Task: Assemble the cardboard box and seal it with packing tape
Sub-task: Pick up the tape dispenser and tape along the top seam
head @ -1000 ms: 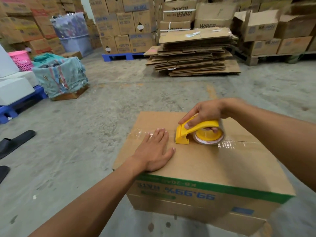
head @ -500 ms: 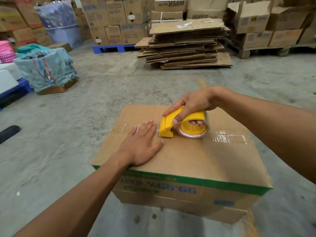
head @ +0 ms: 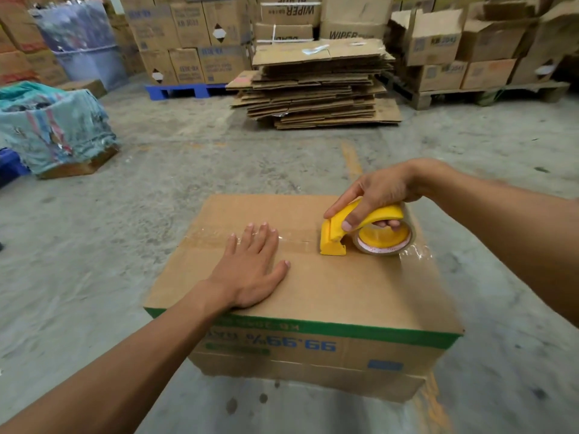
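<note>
A closed cardboard box (head: 313, 286) is sitting on the concrete floor (head: 94, 277) at lower centre of the frame. The left hand (head: 250, 267) is lying flat on its top, fingers spread, over a strip of clear tape (head: 216, 238). To the right, the right hand (head: 379, 195) is gripping a yellow tape dispenser (head: 360, 230) resting on the box's top seam.

A closed brown cardboard box (head: 313, 296) with a green band and inverted blue print sits on the concrete floor (head: 156, 183). A yellow tape dispenser (head: 360, 230) rests near its top's right edge, clear packing tape (head: 294, 241) lying along the centre seam.
</note>
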